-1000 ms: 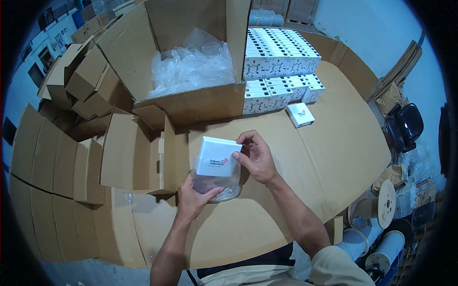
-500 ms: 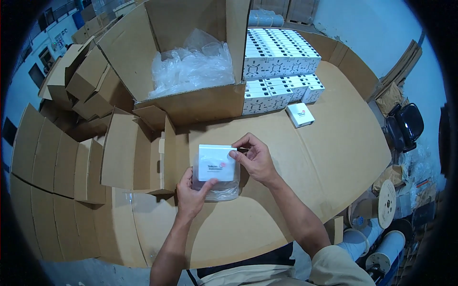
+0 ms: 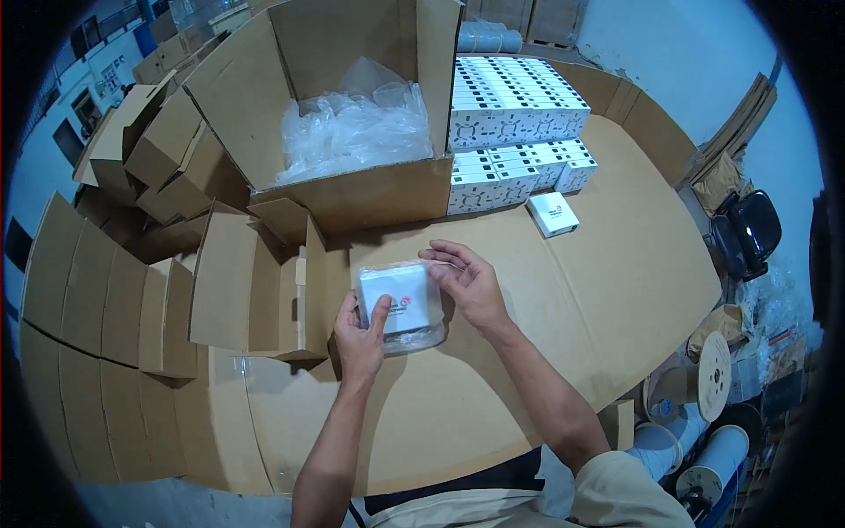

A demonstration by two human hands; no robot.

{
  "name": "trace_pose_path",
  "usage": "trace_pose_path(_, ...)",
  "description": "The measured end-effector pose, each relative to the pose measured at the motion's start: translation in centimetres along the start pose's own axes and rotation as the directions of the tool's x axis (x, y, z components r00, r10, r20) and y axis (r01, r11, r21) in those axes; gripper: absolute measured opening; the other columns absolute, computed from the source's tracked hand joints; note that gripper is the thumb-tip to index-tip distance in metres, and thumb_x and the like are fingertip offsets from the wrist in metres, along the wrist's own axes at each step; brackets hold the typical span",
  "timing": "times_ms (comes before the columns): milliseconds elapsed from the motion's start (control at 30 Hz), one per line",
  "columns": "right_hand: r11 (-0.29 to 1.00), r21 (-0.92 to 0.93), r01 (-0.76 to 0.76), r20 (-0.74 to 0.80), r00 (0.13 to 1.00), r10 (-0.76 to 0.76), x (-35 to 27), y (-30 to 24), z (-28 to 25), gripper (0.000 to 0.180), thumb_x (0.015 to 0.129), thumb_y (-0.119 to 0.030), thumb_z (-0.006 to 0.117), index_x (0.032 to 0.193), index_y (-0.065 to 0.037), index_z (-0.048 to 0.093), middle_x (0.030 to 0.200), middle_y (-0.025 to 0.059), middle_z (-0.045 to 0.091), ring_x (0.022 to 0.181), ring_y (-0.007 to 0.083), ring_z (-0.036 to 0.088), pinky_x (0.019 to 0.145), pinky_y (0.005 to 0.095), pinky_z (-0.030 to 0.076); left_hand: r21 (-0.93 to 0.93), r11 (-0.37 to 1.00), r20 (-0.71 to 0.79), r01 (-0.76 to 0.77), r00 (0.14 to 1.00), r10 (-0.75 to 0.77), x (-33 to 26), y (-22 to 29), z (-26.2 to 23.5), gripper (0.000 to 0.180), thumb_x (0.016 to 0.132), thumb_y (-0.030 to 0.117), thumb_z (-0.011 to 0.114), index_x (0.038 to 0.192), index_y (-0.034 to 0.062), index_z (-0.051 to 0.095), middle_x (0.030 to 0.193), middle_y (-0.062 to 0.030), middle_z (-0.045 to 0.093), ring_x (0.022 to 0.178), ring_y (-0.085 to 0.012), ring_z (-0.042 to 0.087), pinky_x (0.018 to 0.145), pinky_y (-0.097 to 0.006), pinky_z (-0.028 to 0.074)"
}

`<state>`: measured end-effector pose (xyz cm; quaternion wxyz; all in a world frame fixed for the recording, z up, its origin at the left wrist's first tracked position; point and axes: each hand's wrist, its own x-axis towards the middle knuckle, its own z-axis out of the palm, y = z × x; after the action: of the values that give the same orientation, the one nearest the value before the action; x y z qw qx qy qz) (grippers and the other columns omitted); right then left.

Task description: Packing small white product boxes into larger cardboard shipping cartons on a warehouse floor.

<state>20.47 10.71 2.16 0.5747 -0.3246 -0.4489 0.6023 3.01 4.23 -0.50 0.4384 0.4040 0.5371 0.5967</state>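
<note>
A small white box inside a clear plastic bag [image 3: 407,299] lies low over the cardboard-covered table [image 3: 616,290]. My left hand [image 3: 359,333] grips its lower left corner, thumb on top. My right hand [image 3: 466,282] pinches the bag's upper right edge with its fingertips. A loose white box [image 3: 553,214] lies on the table to the upper right.
A big open carton [image 3: 352,189] with crumpled clear plastic bags [image 3: 356,132] stands behind the hands. Stacked white boxes [image 3: 515,132] sit at the back right. Flat folded cartons [image 3: 97,308] line the left side. Cable spools [image 3: 713,378] stand on the floor at right.
The white box has gone from tilted up to lying flat and lower, now fully inside the clear bag. My right hand shifted from the box's top to the bag's right edge.
</note>
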Motion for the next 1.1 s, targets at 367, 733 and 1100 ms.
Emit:
trace_pose_path(367, 0.978, -0.085, -0.188, 0.001, 0.982, 0.189, -1.3, 2.2, 0.1, 0.030, 0.101, -0.017, 0.069, 0.121, 0.005, 0.071, 0.103, 0.0087, 0.075, 0.092, 0.0114, 0.068, 0.085, 0.0256, 0.056, -0.054, 0.996, -0.020, -0.066, 0.998, 0.065, 0.2, -0.3, 0.1, 0.029, 0.103, 0.022, 0.067, 0.122, 0.0003, 0.062, 0.102, -0.0052, 0.071, 0.092, -0.0089, 0.064, 0.081, -0.025, 0.052)
trace_pose_path(733, 0.997, -0.038, -0.065, 0.010, 0.998, 0.065, -1.6, 1.1, 0.4, 0.028, 0.104, -0.019, 0.065, 0.117, 0.005, 0.073, 0.105, 0.0112, 0.077, 0.096, 0.0136, 0.070, 0.089, 0.0272, 0.057, 0.000, 0.984, -0.041, -0.179, 0.983, 0.178, -0.5, 2.3, -0.1, 0.040, 0.111, 0.029, 0.052, 0.108, -0.0043, 0.074, 0.107, -0.0103, 0.076, 0.101, -0.0157, 0.067, 0.094, -0.031, 0.051)
trace_pose_path(1100, 0.999, 0.049, 0.016, 0.095, 0.995, -0.020, -1.3, -0.3, 0.3, 0.029, 0.106, -0.019, 0.061, 0.115, 0.005, 0.074, 0.107, 0.0117, 0.077, 0.100, 0.0156, 0.070, 0.095, 0.0312, 0.055, -0.206, 0.934, 0.027, -0.293, 0.952, 0.304, -0.3, 1.7, 0.3, 0.041, 0.110, 0.033, 0.052, 0.115, -0.0039, 0.070, 0.118, -0.0186, 0.072, 0.110, -0.0227, 0.068, 0.101, -0.036, 0.050)
